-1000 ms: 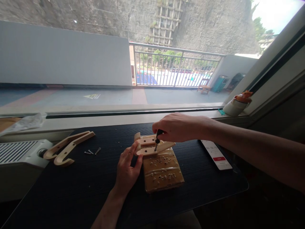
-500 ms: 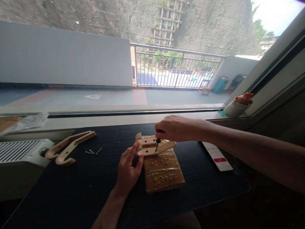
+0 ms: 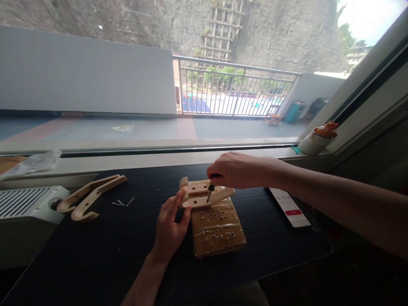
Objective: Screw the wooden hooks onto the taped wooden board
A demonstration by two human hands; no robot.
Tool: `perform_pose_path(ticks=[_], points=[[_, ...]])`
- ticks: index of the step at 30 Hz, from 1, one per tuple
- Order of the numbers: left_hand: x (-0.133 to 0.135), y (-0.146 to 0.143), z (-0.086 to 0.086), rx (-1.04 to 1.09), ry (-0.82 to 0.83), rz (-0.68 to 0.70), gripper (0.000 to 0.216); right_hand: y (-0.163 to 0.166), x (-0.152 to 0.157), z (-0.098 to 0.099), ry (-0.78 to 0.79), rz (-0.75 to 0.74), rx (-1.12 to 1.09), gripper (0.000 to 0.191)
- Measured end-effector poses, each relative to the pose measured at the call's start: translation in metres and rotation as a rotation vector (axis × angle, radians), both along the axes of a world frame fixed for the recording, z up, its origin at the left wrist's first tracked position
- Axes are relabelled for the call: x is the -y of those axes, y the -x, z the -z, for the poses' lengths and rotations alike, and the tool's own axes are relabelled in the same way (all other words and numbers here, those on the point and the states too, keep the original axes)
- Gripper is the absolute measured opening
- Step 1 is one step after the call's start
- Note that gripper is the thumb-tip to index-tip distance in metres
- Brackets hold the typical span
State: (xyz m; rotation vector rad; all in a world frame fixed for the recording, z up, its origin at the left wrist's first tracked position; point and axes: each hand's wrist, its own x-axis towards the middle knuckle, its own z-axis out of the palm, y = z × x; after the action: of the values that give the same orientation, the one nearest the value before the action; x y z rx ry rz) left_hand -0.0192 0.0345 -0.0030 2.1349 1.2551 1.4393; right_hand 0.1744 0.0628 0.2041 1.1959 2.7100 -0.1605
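- Screwdriver (image 3: 211,187) gripped by R hand (image 3: 231,170), fingers clamped on handle; tip set at R hole of nr wooden hook (image 3: 200,202).
- Hook held on taped block (image 3: 219,233), L end clamped btwn thumb & fingers of L hand (image 3: 172,219).
- 2 spare hooks (image 3: 85,209), 3 screws (image 3: 120,203) laid on table (image 3: 127,242), L side.

Bare hands (image 3: 170,223) — bare forearms (image 3: 334,205)

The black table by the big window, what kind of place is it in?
Probably a room indoors, beside a balcony or outdoor walkway. A white radiator-like unit is at the left, a pale windowsill runs behind the table, and a metal railing shows outside.
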Motion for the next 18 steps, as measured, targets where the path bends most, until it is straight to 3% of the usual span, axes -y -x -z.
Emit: perform_pose_path(ticks=[10, 18], points=[[-0.001, 0.000, -0.001, -0.007, -0.002, -0.002, 0.051, 0.007, 0.002, -0.006, 0.018, -0.080, 0.035, 0.022], [0.000, 0.000, 0.000, 0.001, 0.005, 0.003, 0.051, 0.005, 0.002, 0.005, -0.029, 0.027, 0.049, 0.030]])
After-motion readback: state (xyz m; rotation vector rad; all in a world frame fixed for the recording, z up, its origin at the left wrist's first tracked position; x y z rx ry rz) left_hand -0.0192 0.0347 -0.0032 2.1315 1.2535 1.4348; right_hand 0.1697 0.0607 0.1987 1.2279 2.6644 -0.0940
